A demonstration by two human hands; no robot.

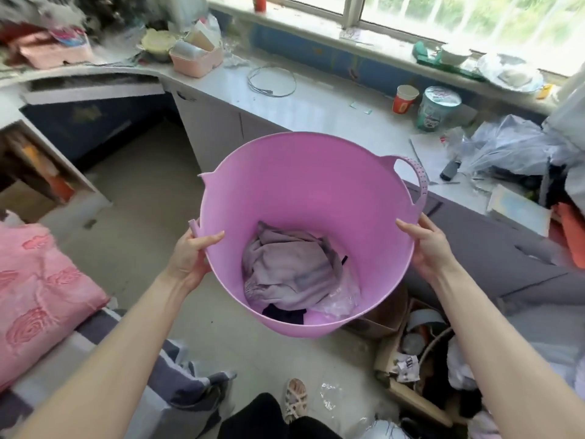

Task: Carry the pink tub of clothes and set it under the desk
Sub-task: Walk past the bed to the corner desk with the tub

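Observation:
The pink tub (pixel 304 188) hangs in the air above the floor, tilted toward me. Pale lilac clothes (pixel 291 277) and a dark garment lie in its bottom. My left hand (pixel 193 258) grips the near left rim, thumb inside. On the right rim, just below the tub's loop handle (pixel 414 182), sits my right hand (pixel 427 245). The white desk (pixel 316 93) runs under the window behind the tub. Its open knee space (pixel 133 153) lies to the upper left, with bare floor in it.
A bed with a pink blanket (pixel 41 289) stands at the left. Cardboard boxes of clutter (pixel 418 353) crowd the floor at the right. Cups (pixel 405 98), plastic bags (pixel 506 147) and a cable lie on the desk. My sandalled foot (pixel 296 397) stands below the tub.

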